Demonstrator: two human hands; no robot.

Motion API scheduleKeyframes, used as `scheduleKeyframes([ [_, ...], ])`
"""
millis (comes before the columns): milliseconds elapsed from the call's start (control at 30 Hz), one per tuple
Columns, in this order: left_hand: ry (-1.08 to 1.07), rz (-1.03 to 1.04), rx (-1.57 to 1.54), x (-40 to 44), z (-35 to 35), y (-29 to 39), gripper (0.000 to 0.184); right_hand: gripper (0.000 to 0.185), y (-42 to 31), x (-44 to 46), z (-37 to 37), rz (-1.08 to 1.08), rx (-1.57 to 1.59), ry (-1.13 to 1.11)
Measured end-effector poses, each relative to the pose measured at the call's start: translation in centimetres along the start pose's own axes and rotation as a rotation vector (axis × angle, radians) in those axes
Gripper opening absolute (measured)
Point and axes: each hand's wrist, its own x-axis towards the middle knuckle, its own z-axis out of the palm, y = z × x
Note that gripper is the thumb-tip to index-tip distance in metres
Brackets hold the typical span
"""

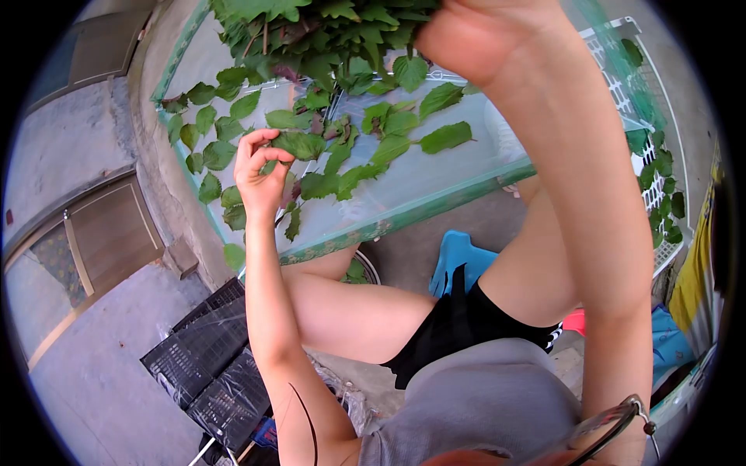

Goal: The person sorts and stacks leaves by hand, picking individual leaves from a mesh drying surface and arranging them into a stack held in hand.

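Note:
My left hand (263, 169) is over the near left part of a mesh-covered rack, its thumb and index finger pinched at the end of a single green leaf (300, 146) with toothed edges. My right hand (483, 37) is raised at the top of the view, against a thick bunch of green leaves (330, 35). Its fingers are mostly out of sight at the frame's edge and behind the bunch. Loose leaves (447, 137), some with purple undersides, lie scattered over the translucent mesh (458, 167) below both hands.
A white plastic grid (674, 167) with more leaves stands at the right. Between my legs are a blue plastic stool (458, 256) and a round container (371, 268) with leaves. Black plastic-wrapped trays (206, 357) lie at the lower left, beside a wall (78, 140).

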Motion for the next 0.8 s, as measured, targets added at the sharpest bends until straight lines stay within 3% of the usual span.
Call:
scheduleKeyframes([
  [167,-0.053,0.050,-0.071,1.1,2.3,3.7,0.022,0.012,-0.4,0.0,0.5,0.003,0.013,0.088],
  [233,-0.133,-0.112,-0.156,1.7,3.6,6.5,0.028,0.013,-0.4,0.1,0.3,0.025,0.047,0.053],
  [367,-0.086,-0.127,-0.220,3.8,6.9,12.2,0.034,0.016,-0.4,0.0,0.4,0.056,0.112,0.016],
  [433,-0.090,-0.073,-0.198,4.7,8.7,13.2,0.027,0.017,-0.6,-0.6,1.4,0.069,0.127,0.027],
  [500,-0.083,0.069,-0.059,5.5,10.6,14.1,0.031,0.018,-0.6,-1.5,2.2,-0.089,-0.037,0.173],
  [533,-0.102,0.024,-0.035,5.9,11.3,15.1,0.020,0.018,-0.7,-1.5,2.2,-0.139,-0.095,0.223],
  [567,-0.097,0.022,-0.038,6.4,12.0,15.5,0.020,0.018,-0.8,-0.4,0.9,-0.069,-0.012,0.128],
  [633,-0.092,0.192,0.312,7.4,13.1,15.9,0.012,0.018,-0.9,0.0,0.5,0.003,0.071,0.033],
  [733,-0.196,0.196,0.362,8.1,14.0,16.4,0.010,0.018,-1.1,-0.9,2.0,0.021,0.089,0.009],
  [800,-0.271,0.198,0.399,8.0,14.4,16.4,0.009,0.018,-0.9,-2.8,3.7,-0.127,-0.113,0.176],
])
